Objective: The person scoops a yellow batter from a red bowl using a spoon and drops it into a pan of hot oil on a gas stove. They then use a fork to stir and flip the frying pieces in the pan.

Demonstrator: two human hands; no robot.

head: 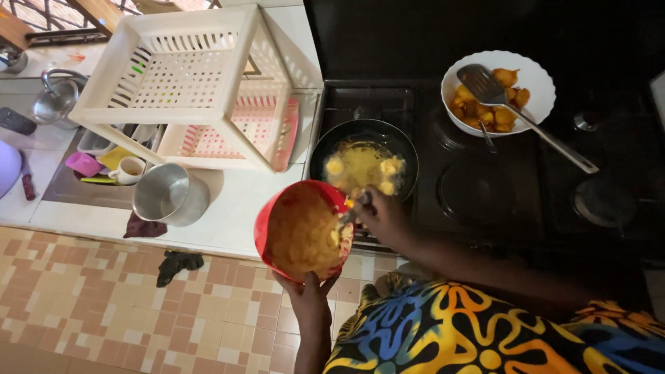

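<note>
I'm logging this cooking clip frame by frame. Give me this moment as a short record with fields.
left hand: holds red bowl of yellow batter from below
right hand: grips spoon at the bowl's rim
frying pan: on stove, several batter pieces frying
white bowl: browned fried pieces, slotted spatula resting in it
left of stove: white plastic rack, metal pot

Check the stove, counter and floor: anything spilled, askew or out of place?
Yes: a dark cloth lies crumpled on the tiled floor below the counter, away from everything else. The white rack sits skewed across the sink edge. No batter spill shows around the frying pan.
</note>
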